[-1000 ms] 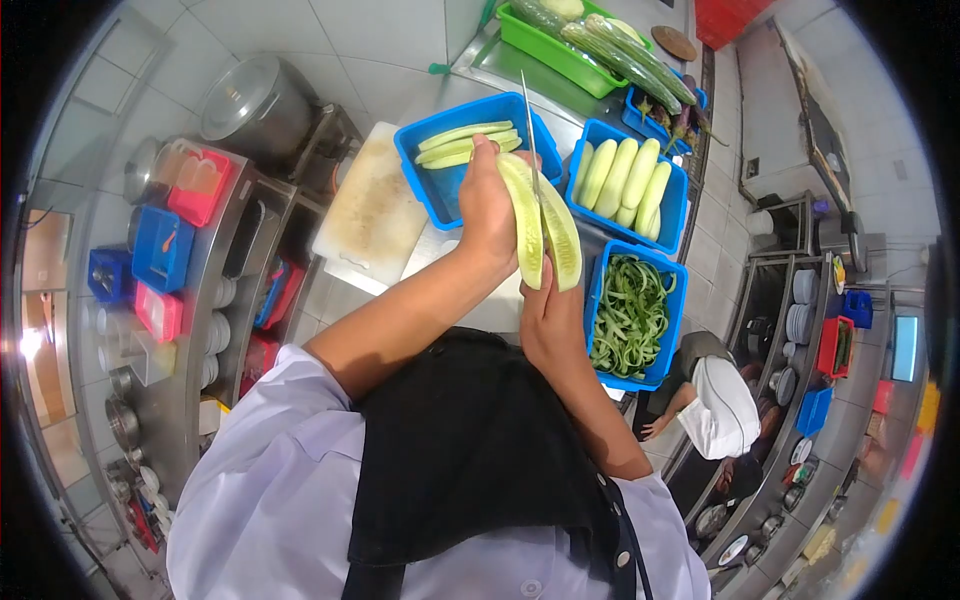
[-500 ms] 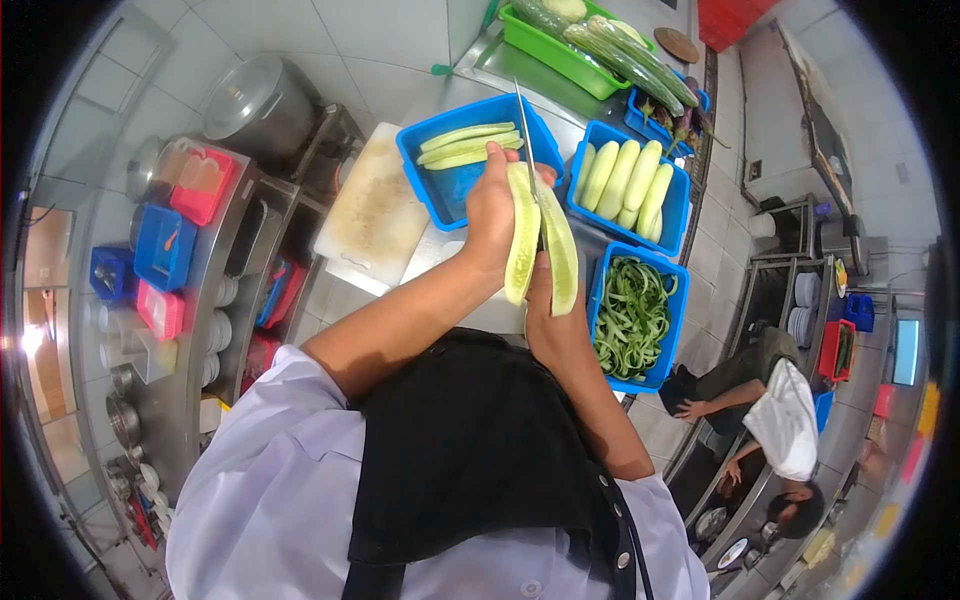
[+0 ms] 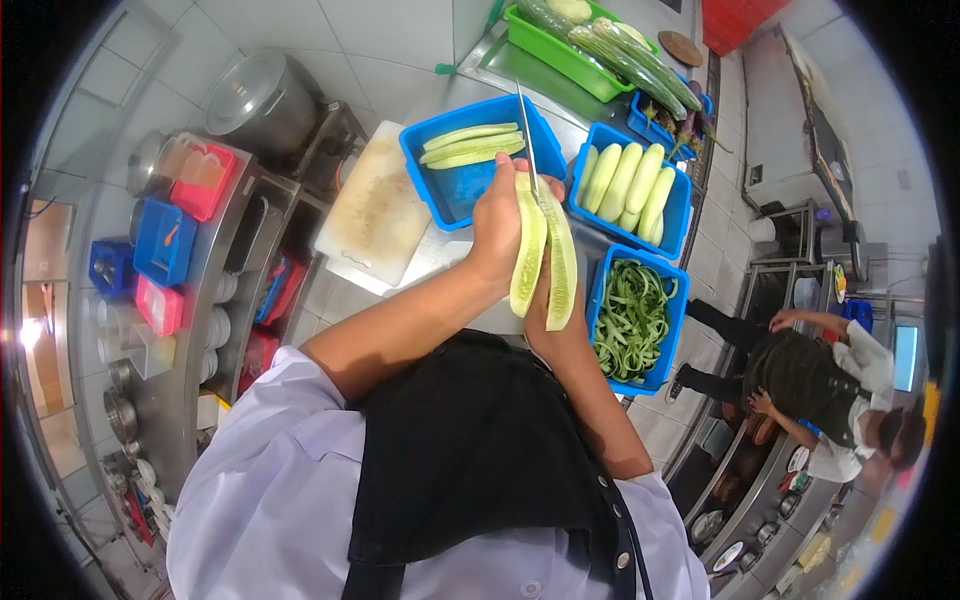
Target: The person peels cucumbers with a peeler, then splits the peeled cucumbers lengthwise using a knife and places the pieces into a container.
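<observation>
My left hand [image 3: 494,228] is closed around a peeled cucumber [image 3: 528,255], split lengthwise with its pale seeded cut faces showing. A knife [image 3: 527,125] stands with its blade pointing away from me between the halves at their far end. My right hand [image 3: 546,342] is closed behind and below the halves, in line with the knife; its fingers and the handle are mostly hidden by the cucumber. Beyond my left hand, a blue tub [image 3: 455,192] holds several cut cucumber lengths [image 3: 472,145].
At right, one blue tub [image 3: 668,243] holds whole peeled cucumbers [image 3: 627,178]; another blue tub [image 3: 648,386] holds green peelings [image 3: 633,320]. A stained cutting board [image 3: 375,205] lies left. Behind is a green crate [image 3: 545,45] of vegetables. A co-worker [image 3: 805,375] bends at the right-hand shelves.
The cucumber halves and the knife have shifted slightly towards me, and the halves lie closer together at their near ends. The co-worker at right has moved and turned.
</observation>
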{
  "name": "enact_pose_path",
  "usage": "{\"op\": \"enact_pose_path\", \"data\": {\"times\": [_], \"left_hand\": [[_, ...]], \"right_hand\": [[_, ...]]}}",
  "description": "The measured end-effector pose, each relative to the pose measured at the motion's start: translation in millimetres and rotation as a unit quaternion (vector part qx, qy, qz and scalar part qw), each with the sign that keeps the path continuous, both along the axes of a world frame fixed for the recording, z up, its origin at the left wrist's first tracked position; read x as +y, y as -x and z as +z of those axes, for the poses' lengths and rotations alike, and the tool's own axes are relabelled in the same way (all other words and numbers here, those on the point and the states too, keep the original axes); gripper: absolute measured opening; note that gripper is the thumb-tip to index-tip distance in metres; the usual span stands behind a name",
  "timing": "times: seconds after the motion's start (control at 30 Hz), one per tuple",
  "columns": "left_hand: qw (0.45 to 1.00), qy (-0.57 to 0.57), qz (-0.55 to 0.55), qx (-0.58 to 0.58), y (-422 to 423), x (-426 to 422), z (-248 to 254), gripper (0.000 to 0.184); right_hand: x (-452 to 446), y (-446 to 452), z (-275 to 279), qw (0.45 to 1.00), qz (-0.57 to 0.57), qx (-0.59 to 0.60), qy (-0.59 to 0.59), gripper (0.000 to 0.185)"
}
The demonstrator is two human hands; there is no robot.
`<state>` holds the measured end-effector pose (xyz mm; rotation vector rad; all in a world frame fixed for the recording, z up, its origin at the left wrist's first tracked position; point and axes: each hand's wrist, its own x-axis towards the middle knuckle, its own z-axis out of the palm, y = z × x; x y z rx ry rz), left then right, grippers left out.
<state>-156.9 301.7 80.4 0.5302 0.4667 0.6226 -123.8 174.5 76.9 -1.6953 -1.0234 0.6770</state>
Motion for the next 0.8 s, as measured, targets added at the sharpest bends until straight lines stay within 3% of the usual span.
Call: {"op": "enact_pose_path", "data": {"times": [0.1,0.17,0.3,0.4,0.47,0.63,0.73,0.8], "left_hand": [[1.000,0.006,-0.005,0.002,0,-4,-1,0.042],[1.000,0.003,-0.003,-0.009,1,-5,-3,0.041],[1.000,0.021,-0.003,-0.010,1,-7,-4,0.041],[1.000,0.003,0.010,0.013,2,-12,-2,0.041],[0.999,0.030,0.014,-0.006,2,-12,-2,0.041],[1.000,0.016,0.004,-0.009,5,-10,-9,0.044],[1.000,0.006,-0.007,-0.004,5,-6,-8,0.046],[1.000,0.003,-0.015,-0.004,6,-1,-5,0.047]], "right_hand": [[-1,-3,-12,0.999,0.033,-0.034,-0.019,0.046],[0,-5,-26,0.992,0.025,-0.120,-0.003,0.055],[0,-2,-23,0.996,0.016,-0.076,0.034,0.061],[-2,-6,-33,0.989,0.044,-0.131,-0.058,0.061],[3,-5,-20,0.986,0.026,-0.163,0.006,0.062],[5,-4,-33,0.987,0.012,-0.151,-0.053,0.060],[7,-7,-37,0.970,0.027,-0.240,-0.031,0.057],[12,-9,-37,0.928,-0.036,-0.363,-0.074,0.033]]}}
